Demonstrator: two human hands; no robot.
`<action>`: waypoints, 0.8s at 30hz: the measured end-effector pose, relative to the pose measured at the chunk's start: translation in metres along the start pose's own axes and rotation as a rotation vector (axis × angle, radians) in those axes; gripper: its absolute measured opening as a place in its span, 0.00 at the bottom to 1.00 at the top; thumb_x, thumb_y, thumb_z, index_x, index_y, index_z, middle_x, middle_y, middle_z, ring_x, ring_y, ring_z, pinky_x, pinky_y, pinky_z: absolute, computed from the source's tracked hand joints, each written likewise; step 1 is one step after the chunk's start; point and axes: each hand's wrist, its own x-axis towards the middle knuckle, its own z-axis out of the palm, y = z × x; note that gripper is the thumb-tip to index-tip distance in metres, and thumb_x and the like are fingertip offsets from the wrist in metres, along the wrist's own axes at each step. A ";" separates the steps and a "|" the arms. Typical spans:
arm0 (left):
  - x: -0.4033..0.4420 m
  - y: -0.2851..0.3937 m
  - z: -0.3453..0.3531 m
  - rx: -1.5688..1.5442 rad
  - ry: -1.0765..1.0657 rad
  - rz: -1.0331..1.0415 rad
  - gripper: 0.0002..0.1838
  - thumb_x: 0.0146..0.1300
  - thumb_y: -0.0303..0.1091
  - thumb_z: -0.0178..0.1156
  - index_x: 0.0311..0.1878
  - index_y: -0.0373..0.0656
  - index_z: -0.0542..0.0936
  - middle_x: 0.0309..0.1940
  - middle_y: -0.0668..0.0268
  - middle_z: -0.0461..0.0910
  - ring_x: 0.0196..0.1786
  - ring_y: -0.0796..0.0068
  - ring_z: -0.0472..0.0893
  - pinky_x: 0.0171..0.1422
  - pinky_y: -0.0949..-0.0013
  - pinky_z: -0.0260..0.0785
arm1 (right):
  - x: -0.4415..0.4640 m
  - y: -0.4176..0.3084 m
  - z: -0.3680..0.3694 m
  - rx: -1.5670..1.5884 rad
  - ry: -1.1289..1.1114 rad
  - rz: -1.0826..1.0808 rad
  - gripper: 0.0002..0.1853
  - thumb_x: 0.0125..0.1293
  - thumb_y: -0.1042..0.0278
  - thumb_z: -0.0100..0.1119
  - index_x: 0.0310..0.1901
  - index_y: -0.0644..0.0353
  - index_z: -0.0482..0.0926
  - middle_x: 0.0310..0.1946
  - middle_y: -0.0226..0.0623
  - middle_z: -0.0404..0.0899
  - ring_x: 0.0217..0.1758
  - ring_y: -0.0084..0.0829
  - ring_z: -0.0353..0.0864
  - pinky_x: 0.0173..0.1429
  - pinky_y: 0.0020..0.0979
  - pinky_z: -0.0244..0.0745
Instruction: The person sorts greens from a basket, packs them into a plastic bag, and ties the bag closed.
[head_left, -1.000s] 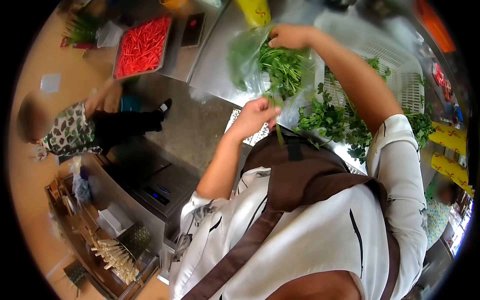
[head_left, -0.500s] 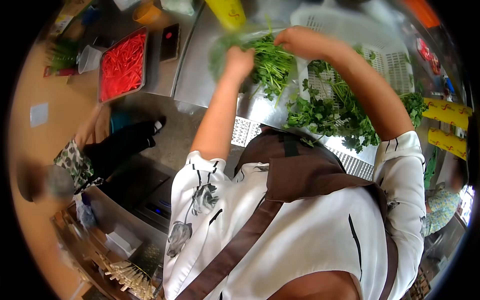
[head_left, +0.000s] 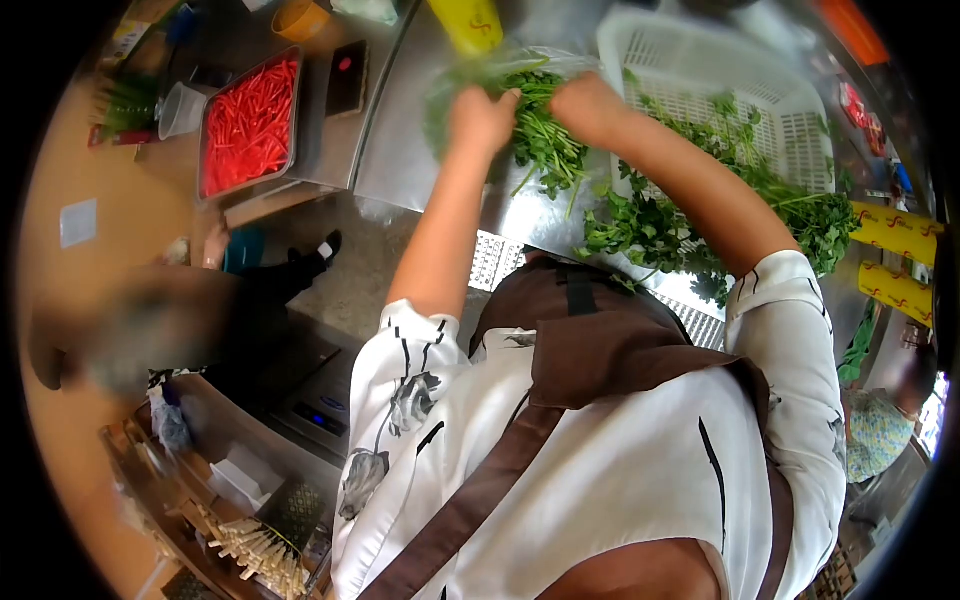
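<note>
Nearest the wearer is the brown apron (head_left: 600, 360), with the steel table (head_left: 400, 165) beyond it, its near edge running between the apron and the basket (head_left: 800, 130); loose greens (head_left: 640, 225) spill over the basket's near side, leaves reaching towards that edge; just left of the basket lies the bunch (head_left: 548, 145), stems upward and leaves nearer the wearer, with both hands at its upper part; the right hand (head_left: 592, 108) is by the basket's left side, fingers curled in against the stems; the left hand (head_left: 480, 118) is farther left of the basket, thumb towards the bunch and fingers bent, mostly hidden; whether either grips stems or film, one cannot tell; a thin bag (head_left: 445, 112), blurred, lies around the left hand, left of the basket; steel runs from there towards the phone (head_left: 347, 78) and the tray (head_left: 294, 160) of red peppers (head_left: 245, 125), both well left of the basket; beyond the bag stands a yellow cup (head_left: 470, 25), left of the basket's far end.
</note>
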 end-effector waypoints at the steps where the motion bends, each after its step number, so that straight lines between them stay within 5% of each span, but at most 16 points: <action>1: -0.007 -0.001 -0.001 -0.003 0.000 0.002 0.22 0.51 0.45 0.65 0.32 0.29 0.79 0.33 0.45 0.80 0.39 0.52 0.80 0.45 0.57 0.71 | 0.000 0.003 -0.004 0.093 0.016 0.026 0.05 0.50 0.68 0.58 0.27 0.59 0.80 0.26 0.39 0.81 0.33 0.38 0.81 0.40 0.36 0.72; 3: -0.025 -0.004 -0.001 0.157 0.101 0.213 0.23 0.51 0.43 0.65 0.37 0.28 0.77 0.35 0.48 0.80 0.39 0.55 0.80 0.45 0.60 0.71 | -0.004 0.013 -0.020 0.184 0.027 0.054 0.05 0.51 0.69 0.57 0.28 0.60 0.80 0.26 0.39 0.81 0.32 0.37 0.80 0.38 0.35 0.72; 5: -0.044 -0.005 -0.001 0.147 0.041 0.290 0.24 0.51 0.43 0.65 0.39 0.27 0.76 0.36 0.48 0.80 0.40 0.55 0.80 0.46 0.60 0.71 | -0.014 0.023 -0.045 0.768 0.061 0.052 0.06 0.53 0.71 0.56 0.29 0.63 0.80 0.25 0.41 0.80 0.29 0.36 0.79 0.35 0.33 0.72; 6: -0.048 -0.005 -0.002 0.141 -0.015 0.371 0.25 0.51 0.43 0.64 0.41 0.27 0.75 0.37 0.48 0.80 0.41 0.55 0.80 0.47 0.61 0.70 | -0.016 0.027 -0.048 0.765 0.063 0.058 0.06 0.53 0.71 0.56 0.29 0.63 0.80 0.25 0.41 0.80 0.29 0.36 0.79 0.35 0.33 0.72; 9: -0.044 -0.008 0.004 0.185 0.039 0.334 0.22 0.55 0.43 0.61 0.40 0.30 0.76 0.38 0.47 0.79 0.43 0.51 0.79 0.48 0.60 0.70 | -0.017 0.038 -0.051 0.981 0.029 0.179 0.07 0.55 0.70 0.56 0.35 0.59 0.80 0.28 0.37 0.80 0.31 0.33 0.78 0.40 0.32 0.72; 11: -0.034 -0.014 0.013 0.221 0.293 0.391 0.19 0.58 0.43 0.58 0.34 0.32 0.78 0.33 0.46 0.79 0.38 0.48 0.78 0.44 0.57 0.69 | -0.018 0.035 -0.046 0.783 0.042 0.140 0.08 0.54 0.71 0.55 0.36 0.59 0.80 0.30 0.38 0.81 0.33 0.36 0.79 0.41 0.33 0.72; 14: -0.029 0.002 0.005 0.279 0.242 0.273 0.20 0.58 0.45 0.57 0.28 0.33 0.78 0.26 0.48 0.79 0.32 0.48 0.78 0.39 0.56 0.69 | -0.021 0.013 -0.041 0.484 0.061 0.108 0.10 0.52 0.73 0.55 0.36 0.57 0.81 0.34 0.41 0.79 0.40 0.41 0.78 0.46 0.36 0.72; 15: -0.016 -0.008 0.009 0.224 0.266 0.332 0.21 0.58 0.46 0.57 0.23 0.35 0.79 0.19 0.54 0.79 0.25 0.54 0.78 0.35 0.59 0.68 | -0.021 0.010 -0.034 0.320 0.082 0.014 0.10 0.52 0.72 0.55 0.36 0.55 0.82 0.34 0.40 0.78 0.41 0.41 0.77 0.48 0.37 0.71; 17: -0.015 -0.001 0.003 0.156 0.150 0.242 0.19 0.59 0.45 0.56 0.27 0.35 0.80 0.23 0.52 0.79 0.28 0.52 0.78 0.37 0.57 0.69 | -0.013 0.005 -0.011 0.022 0.053 -0.075 0.10 0.50 0.70 0.56 0.35 0.52 0.83 0.33 0.38 0.74 0.42 0.39 0.76 0.51 0.38 0.68; 19: -0.016 -0.003 0.005 0.091 0.033 0.147 0.18 0.59 0.43 0.55 0.32 0.35 0.81 0.26 0.49 0.80 0.31 0.49 0.79 0.38 0.56 0.69 | -0.009 0.004 -0.010 0.003 0.099 -0.077 0.09 0.50 0.71 0.55 0.34 0.53 0.82 0.33 0.38 0.75 0.42 0.39 0.76 0.49 0.38 0.69; 22: -0.030 -0.017 0.011 -0.078 0.006 0.280 0.15 0.55 0.41 0.60 0.35 0.36 0.80 0.29 0.52 0.80 0.32 0.52 0.78 0.38 0.57 0.69 | -0.003 0.014 -0.013 0.160 0.166 -0.029 0.07 0.52 0.72 0.54 0.32 0.56 0.81 0.32 0.39 0.76 0.39 0.38 0.77 0.45 0.37 0.70; 24: -0.052 -0.017 0.003 0.071 0.045 0.603 0.17 0.48 0.36 0.65 0.40 0.38 0.77 0.34 0.55 0.78 0.37 0.53 0.76 0.42 0.58 0.68 | -0.005 0.023 -0.019 0.334 0.183 0.021 0.06 0.54 0.72 0.54 0.31 0.58 0.80 0.32 0.40 0.76 0.37 0.37 0.77 0.43 0.36 0.71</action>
